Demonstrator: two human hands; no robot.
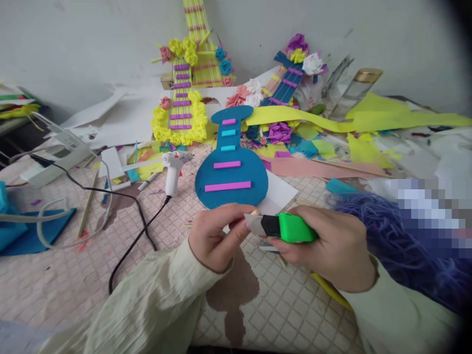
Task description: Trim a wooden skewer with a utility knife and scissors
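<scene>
My right hand (328, 246) is closed around a green utility knife (297, 228) with a black collar, its wide blade (255, 223) pointing left. The blade tip reaches the fingertips of my left hand (219, 236). Thumb and index finger of that hand are pinched together on something small and pale, too hidden to make out. Just beyond both hands lies a blue guitar-shaped cutout (232, 176) with pink and light blue strips across its neck and body.
A white glue gun (172, 174) stands left of the cutout, its black cable curving toward me. Decorated guitars (180, 108) lean at the back. Paper scraps, a yellow paper strip (306, 118) and purple-blue strings (398, 236) lie to the right; a power strip (55, 152) lies left.
</scene>
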